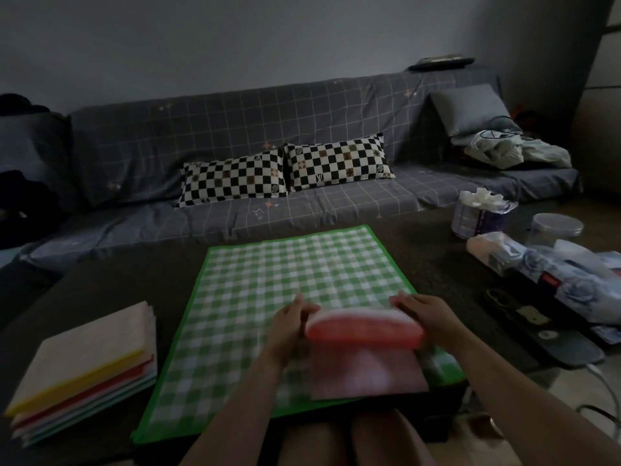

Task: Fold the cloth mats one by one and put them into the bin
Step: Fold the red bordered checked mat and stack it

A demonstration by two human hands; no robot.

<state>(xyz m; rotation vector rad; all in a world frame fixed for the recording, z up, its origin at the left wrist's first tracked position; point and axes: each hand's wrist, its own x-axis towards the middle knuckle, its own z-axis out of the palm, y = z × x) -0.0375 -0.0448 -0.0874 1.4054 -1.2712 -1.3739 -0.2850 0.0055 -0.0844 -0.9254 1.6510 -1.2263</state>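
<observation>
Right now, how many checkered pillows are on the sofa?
2. Both lean against the sofa's backrest side by side: left checkered pillow, right checkered pillow. A plain grey cushion sits at the far right.

Item count: one green checked mat point(268, 297) spread on the bench point(100, 284); one red checked mat point(364, 351) on it, near the front edge; one stack of folded mats point(87, 368) at the front left corner; two checkered pillows point(235, 179) point(339, 162) on the sofa point(302, 200); two hands point(289, 326) point(426, 312).
</observation>
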